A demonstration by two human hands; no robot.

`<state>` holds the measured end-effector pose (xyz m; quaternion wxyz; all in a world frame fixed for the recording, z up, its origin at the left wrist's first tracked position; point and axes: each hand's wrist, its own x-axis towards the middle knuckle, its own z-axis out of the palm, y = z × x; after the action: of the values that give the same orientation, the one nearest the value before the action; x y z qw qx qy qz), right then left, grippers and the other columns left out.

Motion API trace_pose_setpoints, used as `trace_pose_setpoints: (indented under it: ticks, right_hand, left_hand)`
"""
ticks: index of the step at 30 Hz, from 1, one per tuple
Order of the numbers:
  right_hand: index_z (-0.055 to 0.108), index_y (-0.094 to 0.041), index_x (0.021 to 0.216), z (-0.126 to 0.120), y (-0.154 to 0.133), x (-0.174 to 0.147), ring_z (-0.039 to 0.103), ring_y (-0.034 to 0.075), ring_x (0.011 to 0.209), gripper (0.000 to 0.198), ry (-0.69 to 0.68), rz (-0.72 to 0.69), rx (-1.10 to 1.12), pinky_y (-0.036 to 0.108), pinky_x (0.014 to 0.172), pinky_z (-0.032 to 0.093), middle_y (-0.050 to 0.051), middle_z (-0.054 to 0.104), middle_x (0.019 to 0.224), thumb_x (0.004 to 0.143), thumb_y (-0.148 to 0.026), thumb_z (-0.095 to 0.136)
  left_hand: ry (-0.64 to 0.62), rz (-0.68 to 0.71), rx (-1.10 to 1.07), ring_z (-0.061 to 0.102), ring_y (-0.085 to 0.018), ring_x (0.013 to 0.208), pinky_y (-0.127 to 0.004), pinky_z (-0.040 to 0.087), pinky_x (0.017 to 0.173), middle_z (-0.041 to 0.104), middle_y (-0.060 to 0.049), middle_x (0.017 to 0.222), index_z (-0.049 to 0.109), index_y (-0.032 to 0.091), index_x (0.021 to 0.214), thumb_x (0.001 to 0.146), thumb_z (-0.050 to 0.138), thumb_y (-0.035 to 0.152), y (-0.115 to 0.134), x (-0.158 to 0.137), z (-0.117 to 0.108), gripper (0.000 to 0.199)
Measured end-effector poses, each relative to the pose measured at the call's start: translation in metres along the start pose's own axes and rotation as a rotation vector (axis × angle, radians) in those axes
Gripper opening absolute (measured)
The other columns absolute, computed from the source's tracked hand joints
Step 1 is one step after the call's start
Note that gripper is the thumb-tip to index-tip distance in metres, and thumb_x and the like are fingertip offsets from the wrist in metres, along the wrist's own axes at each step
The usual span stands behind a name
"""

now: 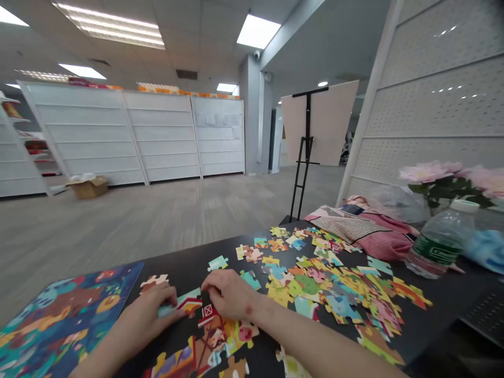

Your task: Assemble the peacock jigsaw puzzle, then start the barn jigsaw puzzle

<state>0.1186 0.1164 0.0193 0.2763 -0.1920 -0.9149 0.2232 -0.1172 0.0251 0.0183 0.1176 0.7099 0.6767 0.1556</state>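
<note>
Working at a black table [186,272], a person bends both bare hands over jigsaw pieces near the front edge. The left hand [151,315] pinches a roof piece [189,304], light blue and red, between thumb and forefinger. The right hand [227,294] lies just beside it with fingers curled down next to a barn piece [208,313], red with a white crossed window; its fingertips are hidden, so whether it grips that piece cannot be told. Directly below the hands is a joined section [210,346] showing red, brown and yellow farm scenery. A pale piece [154,282] lies beyond the left hand, and a light-blue piece [218,263] beyond the right.

To the right of the right hand spreads a heap of loose pieces [342,294], many overlapping, with others scattered toward the far edge. At the left side of the table is a dark blue picture sheet [71,315]. At the right stand a clear bottle [439,241] with a green label and pink flowers [427,172], near a pink cloth [384,236]. Beyond the table are a black easel [307,118], white shelves [161,134] and, on the floor, a cardboard box [88,188].
</note>
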Motion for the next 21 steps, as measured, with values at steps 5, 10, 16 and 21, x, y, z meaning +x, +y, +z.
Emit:
trace_pose_setpoints:
  ticks: [5, 10, 16, 21]
  right_hand:
    - [0.075, -0.02, 0.094, -0.01, -0.004, 0.004, 0.07, 0.018, 0.087, 0.026, -0.071, 0.01, -0.056, 0.026, 0.085, 0.052, 0.004, 0.076, 0.094, 0.083, -0.009, 0.053]
    - [0.078, -0.023, 0.095, -0.078, 0.019, -0.008, 0.071, 0.019, 0.094, 0.035, -0.137, 0.163, -0.109, 0.027, 0.088, 0.05, 0.002, 0.079, 0.096, 0.08, -0.007, 0.05]
    - [0.078, -0.024, 0.083, -0.196, 0.064, -0.109, 0.069, 0.023, 0.082, 0.029, -0.23, 0.503, -0.232, 0.028, 0.077, 0.05, 0.001, 0.077, 0.083, 0.058, -0.013, 0.069]
    - [0.073, -0.021, 0.099, -0.232, 0.071, -0.183, 0.064, 0.028, 0.102, 0.037, -0.14, 0.659, -0.298, 0.035, 0.09, 0.046, 0.007, 0.073, 0.108, 0.062, -0.024, 0.071]
  left_hand:
    - [-0.012, 0.043, -0.117, 0.064, -0.026, 0.097, -0.032, 0.046, 0.086, 0.071, -0.003, 0.101, 0.069, 0.024, 0.098, 0.085, 0.066, 0.046, -0.006, 0.003, 0.003, 0.026]
    - [-0.046, 0.033, -0.157, 0.064, -0.027, 0.1, -0.035, 0.047, 0.09, 0.072, -0.006, 0.105, 0.072, 0.022, 0.102, 0.083, 0.068, 0.046, -0.007, 0.002, -0.002, 0.031]
    - [-0.067, 0.038, -0.169, 0.065, -0.027, 0.1, -0.033, 0.047, 0.089, 0.072, -0.005, 0.105, 0.073, 0.022, 0.1, 0.081, 0.067, 0.044, -0.002, 0.0, -0.006, 0.03]
    - [-0.051, 0.049, -0.189, 0.066, -0.026, 0.097, -0.032, 0.048, 0.086, 0.073, -0.004, 0.101, 0.074, 0.023, 0.097, 0.08, 0.066, 0.045, -0.004, 0.0, -0.004, 0.029]
